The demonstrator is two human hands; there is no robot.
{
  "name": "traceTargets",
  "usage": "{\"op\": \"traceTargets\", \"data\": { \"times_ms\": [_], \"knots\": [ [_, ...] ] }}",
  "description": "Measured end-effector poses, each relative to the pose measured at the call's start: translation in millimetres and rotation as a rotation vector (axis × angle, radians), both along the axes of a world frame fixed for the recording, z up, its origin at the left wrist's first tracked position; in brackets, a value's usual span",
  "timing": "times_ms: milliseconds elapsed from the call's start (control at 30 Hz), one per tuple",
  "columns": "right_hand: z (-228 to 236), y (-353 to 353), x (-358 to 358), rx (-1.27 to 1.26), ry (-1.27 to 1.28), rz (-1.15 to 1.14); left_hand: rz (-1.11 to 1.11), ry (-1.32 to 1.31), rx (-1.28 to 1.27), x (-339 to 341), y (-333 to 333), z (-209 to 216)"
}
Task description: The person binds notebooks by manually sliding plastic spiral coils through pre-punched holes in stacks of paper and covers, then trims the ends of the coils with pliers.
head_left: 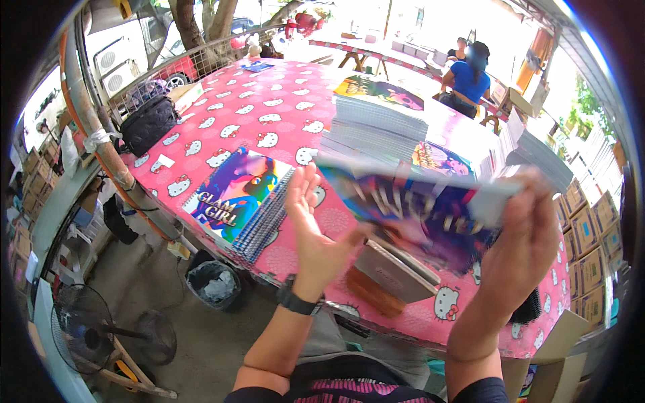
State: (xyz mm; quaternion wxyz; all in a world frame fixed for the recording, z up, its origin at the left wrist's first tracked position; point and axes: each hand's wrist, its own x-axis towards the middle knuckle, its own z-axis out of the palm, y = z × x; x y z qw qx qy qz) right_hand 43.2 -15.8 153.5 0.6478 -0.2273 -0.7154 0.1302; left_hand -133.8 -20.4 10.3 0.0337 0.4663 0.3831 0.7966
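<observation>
My right hand (pixel 527 235) grips the right edge of a colourful notebook (pixel 420 205), tilted above the table and smeared by motion. Close to its left edge, my left hand (pixel 317 245) is raised with fingers spread, holding nothing. A stack of spiral notebooks (pixel 245 191) with bright covers lies left of that hand. Beyond the held notebook rises a taller notebook stack (pixel 376 131), with another bright cover (pixel 440 158) beside it. Under the held notebook, a whitish-grey block-shaped item (pixel 398 274) leans by a brown wooden block (pixel 375 293); both are partly hidden.
A pink patterned cloth covers the table (pixel 279 258). At its left edge are a black bag (pixel 149 126) and a post (pixel 124 171). A lined bin (pixel 213 281) and a fan (pixel 84 328) stand below. Cartons (pixel 592 255) are piled right. A person in blue (pixel 469 82) sits beyond.
</observation>
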Motion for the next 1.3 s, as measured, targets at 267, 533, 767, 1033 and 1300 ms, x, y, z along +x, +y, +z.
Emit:
{"op": "traceTargets", "data": {
  "times_ms": [267,533,767,1033,1300],
  "knots": [
    [-44,82,-194,-0.297,0.186,0.338,0.207,-0.315,-0.049,-161,-89,18],
    [-224,134,-283,-0.634,0.164,0.506,0.342,-0.256,-0.333,-262,-78,-79],
    [-226,151,-265,-0.599,0.065,0.526,0.459,-0.260,-0.309,-244,-35,-91],
    [-54,64,-56,-0.218,-0.456,0.539,0.785,-0.293,-0.180,-220,-82,-57],
    [-184,253,97,0.237,-0.968,-0.711,0.591,0.133,0.039,-96,-57,23]
  ]
}}
